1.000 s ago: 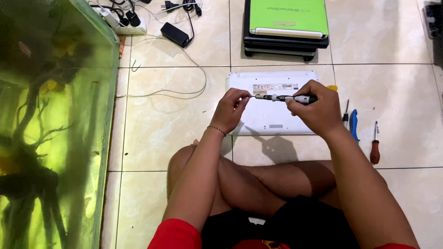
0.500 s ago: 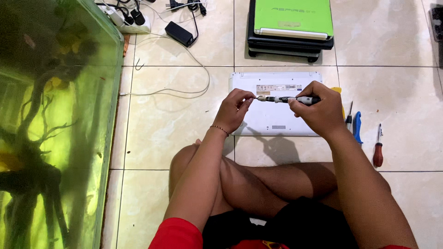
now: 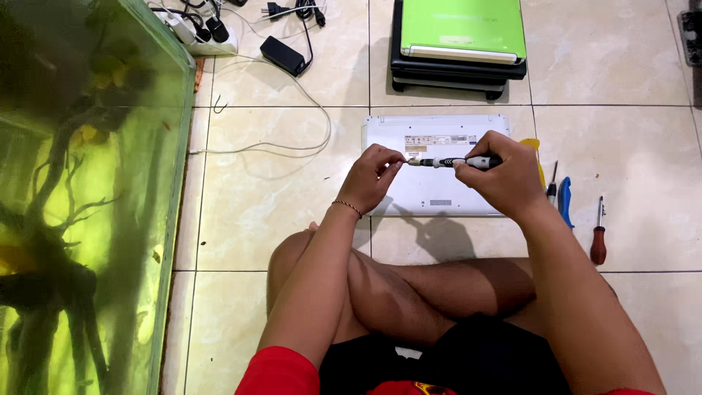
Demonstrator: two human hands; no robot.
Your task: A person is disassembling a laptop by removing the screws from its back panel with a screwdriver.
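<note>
I sit cross-legged on a tiled floor. A small white laptop (image 3: 431, 194) lies upside down in front of my knees. My right hand (image 3: 504, 179) grips a black and silver precision screwdriver (image 3: 457, 162), held level above the laptop with its tip pointing left. My left hand (image 3: 374, 177) pinches the tip end of that screwdriver between thumb and fingers. A thin bracelet circles my left wrist.
A green-water fish tank (image 3: 80, 205) fills the left side. A green laptop on a black one (image 3: 459, 44) lies beyond the white laptop. A power strip, black adapter (image 3: 281, 55) and cables lie at top. Screwdrivers, blue-handled (image 3: 565, 201) and red-handled (image 3: 599, 238), rest right of me, with a yellow pry tool (image 3: 536, 157).
Both hands stay together at the screwdriver over the white laptop. The view has shifted slightly; nothing else has visibly moved.
</note>
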